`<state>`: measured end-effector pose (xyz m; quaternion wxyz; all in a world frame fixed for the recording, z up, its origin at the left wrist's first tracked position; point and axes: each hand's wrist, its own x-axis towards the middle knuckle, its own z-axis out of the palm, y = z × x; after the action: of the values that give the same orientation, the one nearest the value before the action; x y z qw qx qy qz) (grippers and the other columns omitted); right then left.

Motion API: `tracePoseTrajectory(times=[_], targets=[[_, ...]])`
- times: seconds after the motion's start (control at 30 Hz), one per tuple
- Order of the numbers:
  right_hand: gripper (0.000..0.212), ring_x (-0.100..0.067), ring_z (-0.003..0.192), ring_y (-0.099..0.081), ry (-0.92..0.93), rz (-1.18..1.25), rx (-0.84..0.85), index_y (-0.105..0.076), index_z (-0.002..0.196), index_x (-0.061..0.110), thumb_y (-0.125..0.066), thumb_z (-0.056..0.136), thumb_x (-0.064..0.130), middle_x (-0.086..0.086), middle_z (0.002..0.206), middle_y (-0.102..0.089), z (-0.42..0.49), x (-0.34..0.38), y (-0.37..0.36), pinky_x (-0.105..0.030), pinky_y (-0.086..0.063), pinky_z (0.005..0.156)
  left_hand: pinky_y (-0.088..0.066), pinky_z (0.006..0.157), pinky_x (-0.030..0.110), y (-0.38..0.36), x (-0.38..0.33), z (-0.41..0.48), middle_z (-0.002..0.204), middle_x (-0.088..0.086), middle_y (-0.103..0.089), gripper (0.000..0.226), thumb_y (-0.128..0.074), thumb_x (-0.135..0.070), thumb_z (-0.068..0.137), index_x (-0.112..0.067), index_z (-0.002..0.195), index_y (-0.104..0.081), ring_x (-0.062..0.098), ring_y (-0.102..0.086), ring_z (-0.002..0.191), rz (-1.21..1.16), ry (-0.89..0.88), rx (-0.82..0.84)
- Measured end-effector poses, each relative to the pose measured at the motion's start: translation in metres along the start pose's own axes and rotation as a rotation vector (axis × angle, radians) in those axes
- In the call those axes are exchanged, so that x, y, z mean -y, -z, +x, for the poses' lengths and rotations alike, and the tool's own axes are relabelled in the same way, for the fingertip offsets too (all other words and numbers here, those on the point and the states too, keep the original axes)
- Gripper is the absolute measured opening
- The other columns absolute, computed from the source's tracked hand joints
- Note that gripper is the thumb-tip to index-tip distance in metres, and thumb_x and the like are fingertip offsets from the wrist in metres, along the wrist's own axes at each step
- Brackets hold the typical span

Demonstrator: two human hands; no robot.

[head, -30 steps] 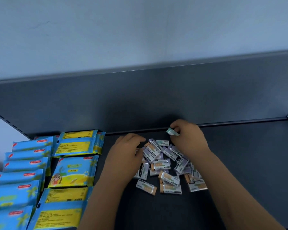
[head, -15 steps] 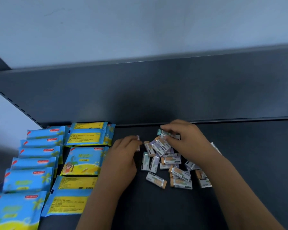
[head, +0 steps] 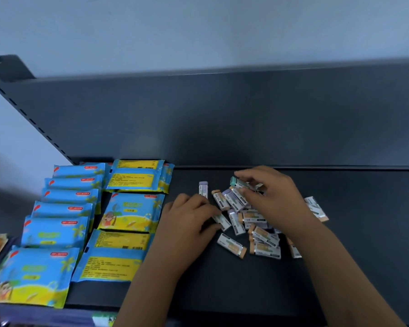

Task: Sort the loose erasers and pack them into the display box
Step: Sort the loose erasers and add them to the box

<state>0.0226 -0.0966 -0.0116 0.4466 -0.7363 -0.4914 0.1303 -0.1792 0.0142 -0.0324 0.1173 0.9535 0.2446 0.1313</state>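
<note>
We look down on a dark grey shelf whose upright back panel rises just behind the hands. The pile of loose erasers, small blocks in white paper sleeves with orange, purple or green ends, lies jumbled on the middle of the shelf floor, nearer the back panel than the front edge. Our right hand hovers over the back of the pile, its fingers curled and pinching a green-tipped eraser lifted above the others. Our left hand sits at the pile's left edge, fingers curled, with a white-sleeved eraser pinched between finger and thumb. One purple-tipped eraser lies apart from the pile, just behind the left hand. Another stray eraser lies on the far side of the right wrist. Rows of blue and yellow packets fill the left end of the shelf, close beside the left forearm. Bare shelf floor stretches to the right of the pile and in front of it as far as the front edge.
</note>
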Motion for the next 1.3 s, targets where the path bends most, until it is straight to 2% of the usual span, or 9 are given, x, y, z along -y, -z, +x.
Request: tracePoseTrajectory(times=[0.2, 0.33, 0.4, 0.47, 0.67, 0.83, 0.93, 1.13, 1.3], targets=[[0.035, -0.005, 0.102, -0.064, 0.01, 0.059, -0.091, -0.072, 0.122, 0.026, -0.075, 0.09, 0.012, 0.017, 0.107, -0.068, -0.01, 0.007, 0.0, -0.02, -0.053, 0.084, -0.044, 0.077, 0.035, 0.0, -0.008, -0.005, 0.1, -0.016, -0.054, 0.022, -0.064, -0.052, 0.085, -0.033, 0.093, -0.056, 0.013, -0.049, 0.094, 0.066, 0.075, -0.044], [0.026, -0.004, 0.1, -0.063, -0.004, 0.01, -0.095, -0.072, 0.117, 0.024, -0.069, 0.094, 0.012, 0.018, 0.107, -0.065, -0.017, 0.007, -0.002, -0.019, -0.052, 0.087, -0.048, 0.074, 0.034, -0.005, -0.005, -0.011, 0.104, -0.013, -0.059, 0.027, -0.069, -0.039, 0.087, -0.031, 0.112, -0.063, 0.015, -0.055, 0.093, 0.034, 0.09, -0.062], [0.029, 0.0, 0.105, -0.061, 0.0, -0.041, -0.059, -0.069, 0.122, 0.025, -0.065, 0.096, 0.012, 0.019, 0.111, -0.063, -0.019, 0.006, -0.001, -0.016, -0.049, 0.09, -0.053, 0.075, 0.035, -0.009, -0.004, -0.012, 0.11, -0.007, -0.057, 0.038, -0.069, -0.03, 0.089, -0.022, 0.126, -0.063, 0.016, -0.057, 0.094, -0.032, 0.094, -0.072], [0.036, 0.002, 0.108, -0.057, -0.013, -0.089, -0.034, -0.065, 0.131, 0.023, -0.063, 0.097, 0.009, 0.016, 0.115, -0.06, -0.015, 0.004, 0.0, -0.014, -0.047, 0.094, -0.054, 0.071, 0.037, -0.012, -0.003, -0.016, 0.112, -0.002, -0.051, 0.036, -0.065, -0.02, 0.093, -0.012, 0.128, -0.062, 0.016, -0.055, 0.088, -0.084, 0.08, -0.101], [0.028, 0.005, 0.103, -0.054, -0.017, -0.171, -0.068, -0.07, 0.121, 0.021, -0.065, 0.096, 0.011, 0.012, 0.112, -0.057, 0.01, 0.006, 0.005, -0.001, -0.038, 0.084, -0.053, 0.063, 0.034, -0.004, 0.0, -0.015, 0.109, -0.002, -0.05, 0.024, -0.066, -0.021, 0.093, -0.015, 0.116, -0.064, 0.015, -0.055, 0.08, -0.058, 0.059, -0.122], [0.03, 0.0, 0.104, -0.059, 0.025, -0.132, -0.04, -0.07, 0.123, 0.025, -0.065, 0.097, 0.011, 0.015, 0.112, -0.062, 0.007, 0.008, -0.001, -0.013, -0.047, 0.089, -0.052, 0.06, 0.032, -0.012, -0.003, -0.009, 0.098, -0.002, -0.055, 0.016, -0.074, -0.031, 0.084, -0.02, 0.092, -0.066, 0.019, -0.056, 0.079, 0.053, 0.032, -0.069], [0.032, -0.005, 0.099, -0.062, 0.041, -0.066, -0.05, -0.071, 0.121, 0.029, -0.069, 0.095, 0.012, 0.015, 0.107, -0.066, 0.006, 0.011, -0.003, -0.017, -0.049, 0.084, -0.051, 0.056, 0.032, -0.014, -0.004, -0.008, 0.093, -0.003, -0.055, 0.016, -0.076, -0.028, 0.082, -0.02, 0.085, -0.063, 0.018, -0.054, 0.075, 0.051, 0.028, -0.077], [0.031, -0.004, 0.098, -0.062, 0.075, -0.146, -0.034, -0.072, 0.124, 0.025, -0.07, 0.094, 0.017, 0.019, 0.1, -0.065, 0.002, 0.009, -0.002, -0.008, -0.043, 0.082, -0.052, 0.063, 0.034, -0.012, 0.001, -0.012, 0.1, -0.001, -0.057, 0.017, -0.073, -0.024, 0.087, -0.017, 0.101, -0.066, 0.02, -0.055, 0.083, 0.024, 0.03, -0.155], [0.03, 0.008, 0.095, -0.059, 0.071, -0.211, -0.066, -0.073, 0.121, 0.021, -0.074, 0.091, 0.02, 0.027, 0.1, -0.061, -0.002, 0.007, 0.002, -0.003, -0.04, 0.085, -0.052, 0.072, 0.037, -0.001, -0.002, -0.009, 0.107, 0.002, -0.057, 0.027, -0.067, -0.021, 0.093, -0.011, 0.118, -0.066, 0.02, -0.051, 0.09, 0.018, 0.017, -0.256]])
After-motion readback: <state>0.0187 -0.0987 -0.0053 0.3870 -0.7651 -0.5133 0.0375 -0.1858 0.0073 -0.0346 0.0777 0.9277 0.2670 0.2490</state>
